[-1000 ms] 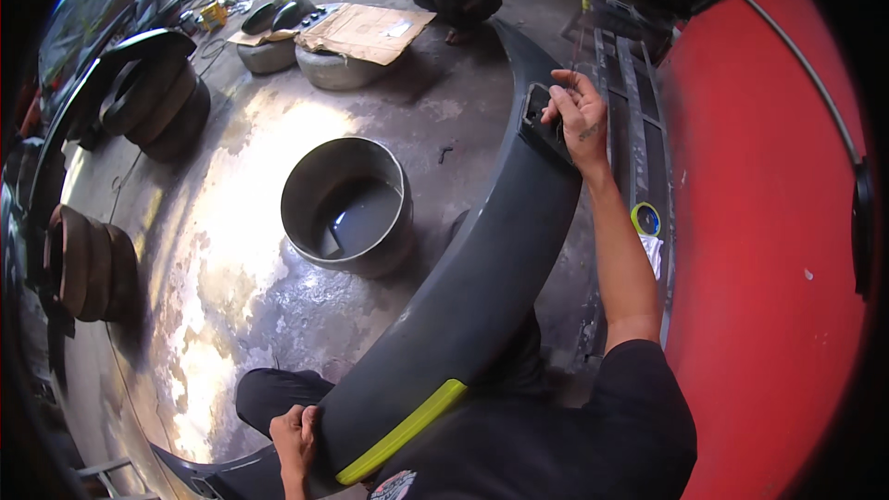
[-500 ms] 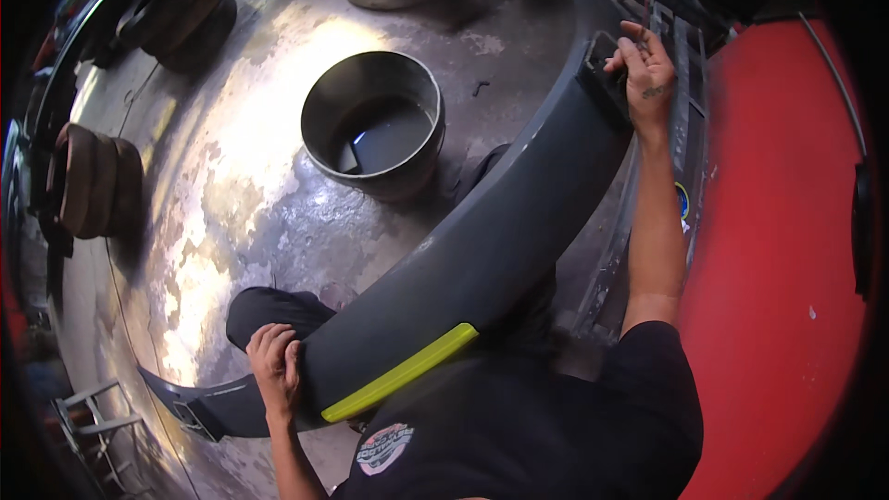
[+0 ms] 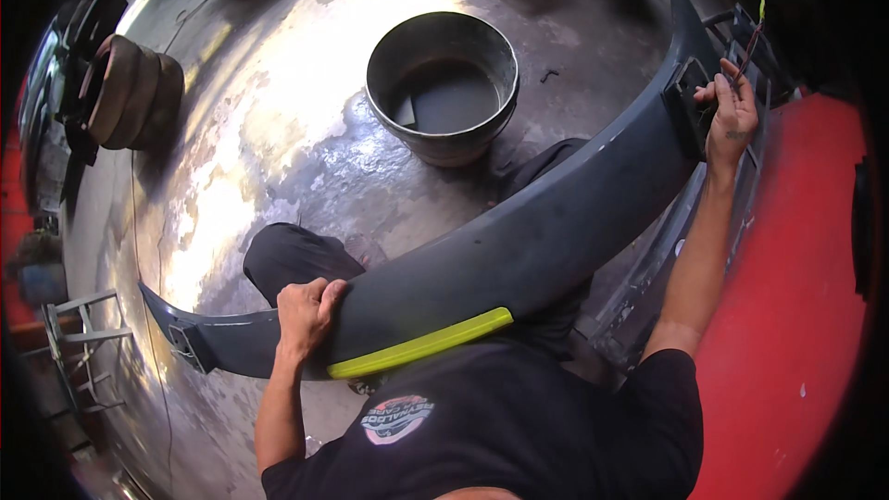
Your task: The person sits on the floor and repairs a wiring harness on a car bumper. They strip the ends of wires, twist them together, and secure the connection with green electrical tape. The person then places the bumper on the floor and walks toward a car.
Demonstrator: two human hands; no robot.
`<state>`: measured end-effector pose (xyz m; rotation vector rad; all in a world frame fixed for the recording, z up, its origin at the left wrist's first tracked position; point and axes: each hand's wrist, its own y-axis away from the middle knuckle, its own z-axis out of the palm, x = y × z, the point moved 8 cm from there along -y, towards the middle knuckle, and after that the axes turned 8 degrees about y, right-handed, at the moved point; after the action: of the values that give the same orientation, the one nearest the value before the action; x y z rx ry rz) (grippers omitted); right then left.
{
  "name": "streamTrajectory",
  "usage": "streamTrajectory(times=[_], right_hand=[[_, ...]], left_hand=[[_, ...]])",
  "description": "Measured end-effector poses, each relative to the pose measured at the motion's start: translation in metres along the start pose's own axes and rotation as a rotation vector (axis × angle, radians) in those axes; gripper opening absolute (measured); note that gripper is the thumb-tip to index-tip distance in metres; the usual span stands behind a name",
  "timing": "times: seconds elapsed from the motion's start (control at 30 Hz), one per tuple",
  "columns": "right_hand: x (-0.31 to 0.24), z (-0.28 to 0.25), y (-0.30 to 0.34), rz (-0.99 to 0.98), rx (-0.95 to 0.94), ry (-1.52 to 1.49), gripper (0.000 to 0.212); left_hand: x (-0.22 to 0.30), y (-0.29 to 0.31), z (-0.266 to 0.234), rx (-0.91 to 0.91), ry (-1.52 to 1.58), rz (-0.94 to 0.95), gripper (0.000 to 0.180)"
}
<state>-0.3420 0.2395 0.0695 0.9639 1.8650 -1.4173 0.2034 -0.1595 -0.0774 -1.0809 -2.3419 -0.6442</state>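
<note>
A long, curved dark grey bumper-like panel lies slantwise across my lap, with a yellow-green strip along its near edge. My left hand grips the panel toward its left end, fingers closed on its surface and thumb pointing up. At the far right end, beside a rectangular opening with a dark frame, is my right hand. Its fingers are pinched together. A thin dark cord runs close to these fingertips; whether they hold it is unclear.
Beyond the panel a black bucket holds dark liquid and a small block. Stacked tyres stand at the left, above a metal stand. A red painted surface and a metal frame are on my right.
The whole view has shifted, so bucket and panel appear farther right and higher. My left hand has turned on the panel, its thumb now raised. My right hand stays pinched by the opening.
</note>
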Motion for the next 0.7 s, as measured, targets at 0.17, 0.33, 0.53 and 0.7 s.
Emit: streamTrajectory(times=[0.17, 0.33, 0.53, 0.7], right_hand=[[-0.007, 0.001, -0.006, -0.049, -0.011, 0.036, 0.028], [0.013, 0.023, -0.050, -0.018, -0.041, 0.006, 0.028], [0.053, 0.029, -0.130, 0.023, -0.059, 0.111, 0.030], [0.082, 0.040, -0.160, 0.067, -0.124, 0.212, 0.028]], left_hand=[[0.004, -0.011, -0.007, 0.084, 0.011, 0.044, 0.055], [0.028, -0.058, -0.054, 0.130, -0.102, 0.052, 0.054], [0.070, -0.154, -0.087, 0.099, -0.026, 0.100, 0.068], [0.082, -0.219, -0.080, 0.081, -0.099, 0.190, 0.074]])
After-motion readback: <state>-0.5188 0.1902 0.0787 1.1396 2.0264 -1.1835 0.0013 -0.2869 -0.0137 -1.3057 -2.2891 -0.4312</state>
